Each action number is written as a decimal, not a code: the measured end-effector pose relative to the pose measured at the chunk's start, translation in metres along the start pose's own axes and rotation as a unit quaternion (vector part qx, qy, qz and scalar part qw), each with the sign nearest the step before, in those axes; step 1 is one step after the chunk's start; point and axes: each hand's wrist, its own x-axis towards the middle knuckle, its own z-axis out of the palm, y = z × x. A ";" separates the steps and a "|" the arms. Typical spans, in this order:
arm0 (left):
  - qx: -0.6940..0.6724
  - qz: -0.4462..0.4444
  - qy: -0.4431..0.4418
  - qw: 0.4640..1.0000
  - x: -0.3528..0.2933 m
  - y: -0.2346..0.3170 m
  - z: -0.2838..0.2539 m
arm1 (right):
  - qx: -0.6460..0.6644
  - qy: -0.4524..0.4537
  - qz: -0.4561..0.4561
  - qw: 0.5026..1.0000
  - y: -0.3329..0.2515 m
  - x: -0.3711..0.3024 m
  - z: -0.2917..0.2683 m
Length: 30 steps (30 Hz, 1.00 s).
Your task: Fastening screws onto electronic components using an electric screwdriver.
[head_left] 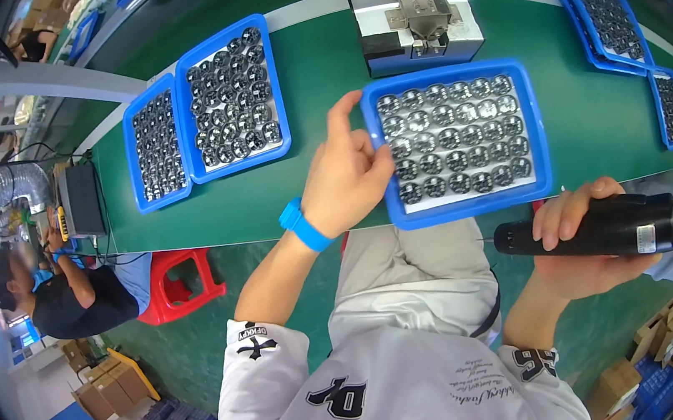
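Black tool (611, 225) in right grip (583, 268) bears a silvery label (647, 238).

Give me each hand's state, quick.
Left hand: partly open, touching the blue tray at its left edge.
Right hand: closed, holding a black corded tool.

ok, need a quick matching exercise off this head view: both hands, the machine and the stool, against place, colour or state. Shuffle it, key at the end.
Column 1
1. Left hand
2. Right hand
3. Metal machine
4. Stool

Column 2
A. Gripping a black tool
B. Red, off to the left
C. At the left rim of the nearest blue tray
D. On the green table, beyond that tray

Pairs: 1-C, 2-A, 3-D, 4-B
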 end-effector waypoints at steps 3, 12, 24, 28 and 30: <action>0.017 -0.038 0.033 0.999 -0.018 -0.001 -0.014 | -0.022 0.012 -0.001 1.000 -0.003 0.002 -0.003; 0.350 0.336 0.016 0.875 0.022 0.019 -0.035 | -0.027 0.005 0.003 1.000 -0.010 0.044 0.010; 0.324 0.369 -0.073 0.868 0.054 0.003 -0.039 | -0.090 -0.100 0.018 0.991 0.001 0.148 0.080; 0.303 0.376 -0.064 0.873 0.057 0.003 -0.032 | -0.067 -0.209 -0.060 0.974 0.023 0.179 0.093; 0.299 0.379 -0.065 0.874 0.061 0.002 -0.029 | -0.112 -0.175 -0.076 0.975 0.033 0.191 0.101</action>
